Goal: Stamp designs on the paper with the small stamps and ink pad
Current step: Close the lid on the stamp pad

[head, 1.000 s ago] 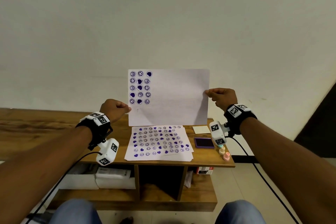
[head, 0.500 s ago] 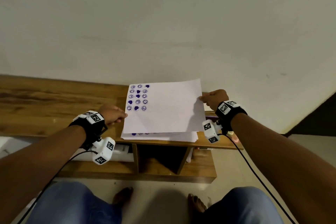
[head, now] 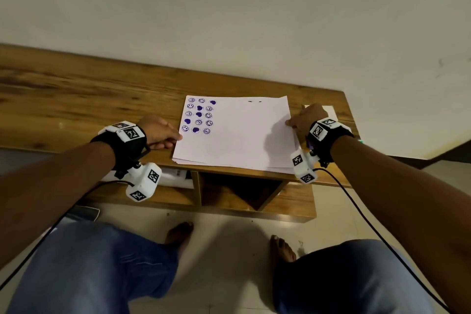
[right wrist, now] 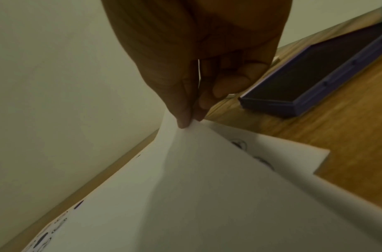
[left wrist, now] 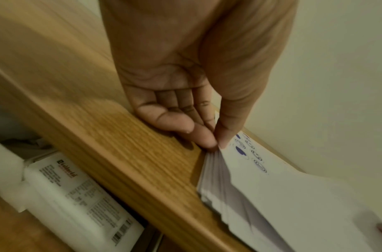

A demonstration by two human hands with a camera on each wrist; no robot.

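Observation:
A white sheet of paper (head: 239,135) with purple smiley and heart stamps (head: 198,115) in its far-left corner lies on a stack of papers (left wrist: 218,187) on the wooden table (head: 89,99). My left hand (head: 175,139) pinches the sheet's left edge between thumb and forefinger (left wrist: 218,145). My right hand (head: 289,123) pinches the right edge, which is lifted slightly (right wrist: 190,122). A stamped sheet (right wrist: 282,150) shows beneath it. The purple ink pad (right wrist: 315,76) lies open just right of my right hand. No small stamps are visible.
A small white note (head: 331,112) lies at the table's far right, against the wall. White boxes (left wrist: 67,196) sit on the shelf under the tabletop. My knees and bare feet are below the table's front edge (head: 242,173). Cables hang from both wrists.
The sheet was held upright in the air a second ago; both hands have lowered it flat onto the stack, covering the fully stamped sheet. The head view has tilted downward.

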